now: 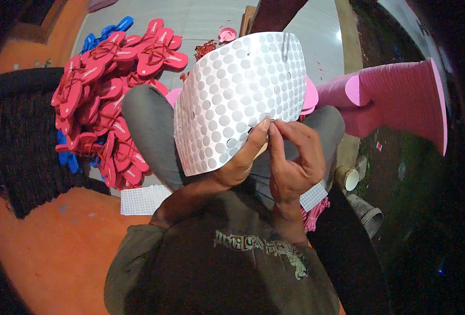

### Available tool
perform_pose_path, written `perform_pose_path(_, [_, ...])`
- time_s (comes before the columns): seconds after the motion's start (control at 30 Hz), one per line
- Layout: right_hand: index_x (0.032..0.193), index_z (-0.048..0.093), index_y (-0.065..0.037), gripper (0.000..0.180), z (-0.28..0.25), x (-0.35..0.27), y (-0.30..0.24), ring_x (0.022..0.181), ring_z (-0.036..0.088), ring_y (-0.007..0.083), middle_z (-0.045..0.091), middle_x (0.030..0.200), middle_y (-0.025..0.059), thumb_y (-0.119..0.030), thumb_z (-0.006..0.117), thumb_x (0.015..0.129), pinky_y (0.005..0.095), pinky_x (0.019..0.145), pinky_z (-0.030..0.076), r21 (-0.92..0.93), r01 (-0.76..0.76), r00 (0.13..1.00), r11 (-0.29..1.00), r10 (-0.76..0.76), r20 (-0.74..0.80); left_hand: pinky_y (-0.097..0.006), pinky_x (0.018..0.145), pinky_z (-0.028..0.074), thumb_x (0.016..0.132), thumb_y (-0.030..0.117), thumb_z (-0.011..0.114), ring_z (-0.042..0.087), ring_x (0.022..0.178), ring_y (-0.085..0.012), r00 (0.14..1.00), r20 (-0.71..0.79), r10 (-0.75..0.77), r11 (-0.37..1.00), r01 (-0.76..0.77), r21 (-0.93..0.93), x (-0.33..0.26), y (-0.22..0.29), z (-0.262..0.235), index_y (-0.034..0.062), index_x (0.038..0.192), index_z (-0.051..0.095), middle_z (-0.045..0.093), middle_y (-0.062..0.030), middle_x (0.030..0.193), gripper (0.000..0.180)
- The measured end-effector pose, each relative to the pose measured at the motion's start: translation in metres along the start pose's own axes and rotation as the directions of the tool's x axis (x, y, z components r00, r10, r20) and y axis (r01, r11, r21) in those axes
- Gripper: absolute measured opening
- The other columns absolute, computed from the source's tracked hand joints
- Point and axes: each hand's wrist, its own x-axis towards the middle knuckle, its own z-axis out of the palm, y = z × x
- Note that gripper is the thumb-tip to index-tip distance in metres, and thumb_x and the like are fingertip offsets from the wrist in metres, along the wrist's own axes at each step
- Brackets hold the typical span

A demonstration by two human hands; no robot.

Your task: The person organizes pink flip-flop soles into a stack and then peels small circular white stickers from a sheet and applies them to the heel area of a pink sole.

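A curved white sheet (243, 89) covered with rows of round grey stickers stands up in front of me. My left hand (242, 161) grips its lower edge, the thumb in front and the other fingers mostly hidden. Close beside that thumb, my right hand (298, 160) is closed in a pinch at the same edge. Whatever lies between its fingertips is too small or covered to make out. A few dark gaps show among the stickers near my fingers.
Red flip-flops (106, 94) lie heaped at the left, with blue flip-flops (106, 34) behind. Pink foam sheets (400, 100) are stacked at the right. Further white sheets (144, 200) lie by my legs, near pink straps (316, 214). A tipped container (349, 179) is at right.
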Motion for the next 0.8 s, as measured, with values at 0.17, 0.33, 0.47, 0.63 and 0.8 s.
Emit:
perform_pose_path(0.17, [0.078,0.065,-0.003,0.019,0.004,0.001,0.000,0.066,0.059,0.0175,0.060,0.074,0.0084,0.002,0.072,0.061,0.0257,0.058,0.047,0.028,-0.028,0.999,0.999,0.027,0.025,-0.023,0.062,0.047,0.087,0.012,0.051,0.057,0.075,-0.0113,0.968,0.055,-0.244,0.923,0.249,-0.294,0.005,-0.003,-0.001,-0.0011,0.096,0.058,0.059,-0.0059,0.087,0.018])
perform_pose_path(0.33, [0.080,0.065,-0.002,0.019,0.004,0.003,0.003,0.066,0.058,0.0165,0.059,0.077,0.0084,0.003,0.071,0.062,0.0246,0.057,0.047,0.084,-0.055,0.998,0.995,0.053,0.024,-0.024,0.063,0.047,0.087,0.012,0.050,0.057,0.076,-0.0123,0.990,0.006,-0.141,0.971,0.139,-0.195,0.007,0.005,0.003,-0.0003,0.097,0.058,0.060,-0.0063,0.088,0.018])
perform_pose_path(0.47, [0.083,0.065,-0.001,0.020,-0.007,0.011,0.004,0.067,0.058,0.0145,0.059,0.078,0.0073,0.003,0.070,0.064,0.0231,0.057,0.047,0.100,-0.102,0.995,0.990,0.100,0.018,-0.025,0.065,0.047,0.086,0.011,0.052,0.058,0.078,-0.0131,0.930,0.064,0.363,0.814,-0.350,0.464,0.008,-0.011,-0.006,0.0001,0.097,0.058,0.060,-0.0064,0.089,0.017])
perform_pose_path(0.63, [0.086,0.065,-0.002,0.021,-0.011,0.012,0.005,0.069,0.057,0.0134,0.059,0.081,0.0071,0.002,0.070,0.066,0.0223,0.058,0.047,0.116,-0.168,0.982,0.979,0.156,0.102,-0.025,0.069,0.047,0.082,0.008,0.056,0.059,0.081,-0.0139,0.955,-0.021,0.295,0.919,-0.278,0.280,0.006,-0.010,0.001,0.0000,0.098,0.057,0.060,-0.0068,0.090,0.017])
perform_pose_path(0.8, [0.085,0.065,-0.002,0.019,-0.012,0.008,0.008,0.068,0.058,0.0139,0.059,0.081,0.0079,0.001,0.070,0.067,0.0236,0.057,0.047,0.198,-0.214,0.976,0.957,0.201,0.081,-0.025,0.069,0.048,0.079,0.005,0.059,0.059,0.080,-0.0137,0.995,0.003,-0.100,0.962,0.098,-0.256,0.012,0.000,0.006,-0.0013,0.100,0.056,0.060,-0.0068,0.091,0.022])
